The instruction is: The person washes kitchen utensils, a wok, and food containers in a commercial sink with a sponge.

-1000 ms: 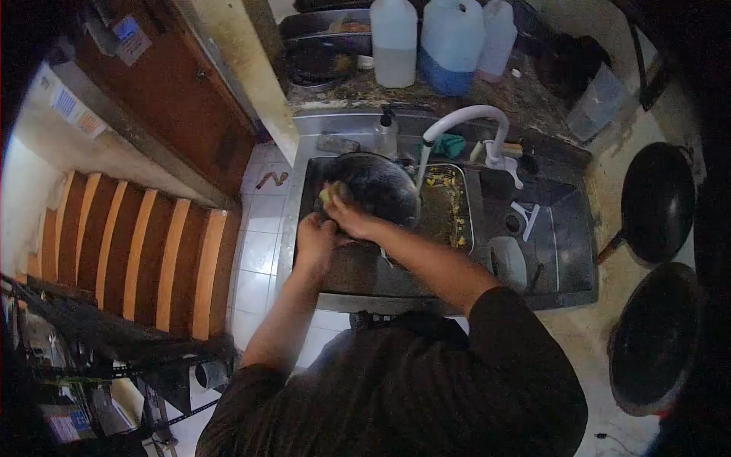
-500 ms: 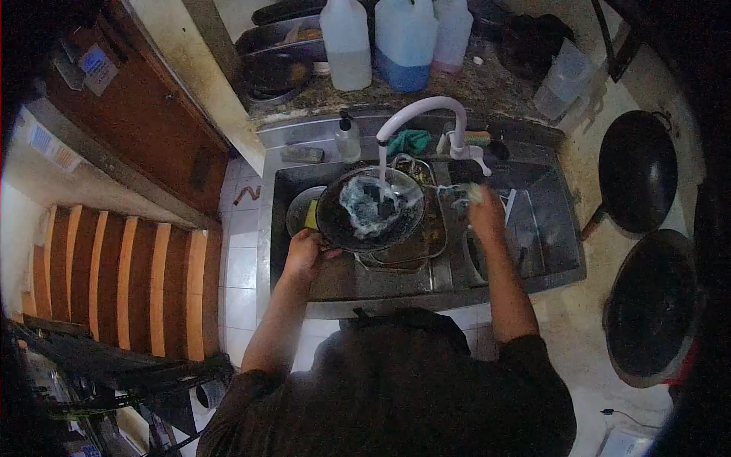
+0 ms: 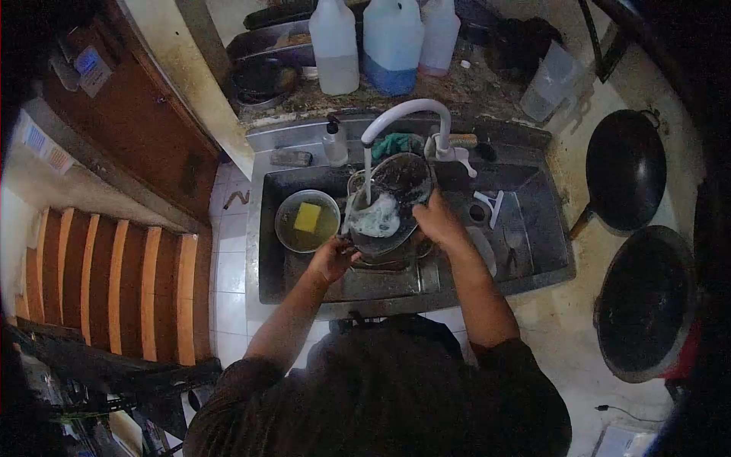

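A: "What's at far left?"

B: "Wooden steps (image 3: 129,286), with a brown door (image 3: 129,114) just beyond."

A: "And in the left part of the sink (image 3: 261,236)?"

B: "A round metal bowl (image 3: 282,228) of cloudy liquid, with a yellow sponge (image 3: 307,217) inside."

A: "Next, the left hand (image 3: 333,260)?"

B: "At the bowl's near right side, with fingers closed on the near left edge of a dark pan (image 3: 405,179)."

A: "Where exactly is the pan?"

B: "Between both hands, tilted over the sink, under running water (image 3: 368,171) from a white faucet (image 3: 411,108). White foam (image 3: 377,218) inside. Behind, on the worktop (image 3: 487,100), three large plastic jugs, the middle one (image 3: 392,57) part filled with blue liquid."

A: "And the right hand (image 3: 440,221)?"

B: "At the pan's right edge, with fingers closed on the rim. Impossible to tell if also around anything smaller."

A: "Farther right?"

B: "In the right basin (image 3: 544,228), a white T-shaped tool (image 3: 488,208). On the wall, two dark woks, the upper one (image 3: 626,169) with a wooden handle, the lower one (image 3: 646,305) near a red object (image 3: 680,354)."
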Demonstrator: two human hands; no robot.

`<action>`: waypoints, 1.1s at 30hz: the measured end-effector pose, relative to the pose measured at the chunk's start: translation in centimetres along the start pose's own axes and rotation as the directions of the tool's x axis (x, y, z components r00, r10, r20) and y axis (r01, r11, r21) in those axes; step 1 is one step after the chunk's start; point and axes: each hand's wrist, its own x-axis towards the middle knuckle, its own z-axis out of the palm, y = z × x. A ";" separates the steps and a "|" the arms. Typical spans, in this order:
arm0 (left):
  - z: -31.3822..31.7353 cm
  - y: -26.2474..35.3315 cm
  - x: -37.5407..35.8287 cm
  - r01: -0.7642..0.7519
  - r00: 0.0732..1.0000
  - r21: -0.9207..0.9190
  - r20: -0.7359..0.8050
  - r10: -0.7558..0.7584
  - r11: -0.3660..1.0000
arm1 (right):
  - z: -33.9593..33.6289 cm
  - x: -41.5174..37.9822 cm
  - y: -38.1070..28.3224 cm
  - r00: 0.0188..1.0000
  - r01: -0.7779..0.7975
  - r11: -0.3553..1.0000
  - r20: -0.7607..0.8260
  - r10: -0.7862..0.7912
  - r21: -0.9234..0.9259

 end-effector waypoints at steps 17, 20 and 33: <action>5.0 13.4 -9.7 -0.490 0.708 0.792 0.119 0.696 0.364 | 14.2 11.2 8.3 0.876 -0.459 0.465 0.473 0.094 0.758; 4.0 13.5 -9.6 -0.510 0.719 0.734 0.076 0.691 0.449 | 14.5 12.1 5.0 0.895 -0.445 0.519 0.374 0.243 0.730; 1.5 8.7 -9.1 -0.711 0.329 0.694 0.472 0.818 -0.115 | 10.3 12.3 5.8 0.954 -0.154 0.362 0.234 -0.188 0.919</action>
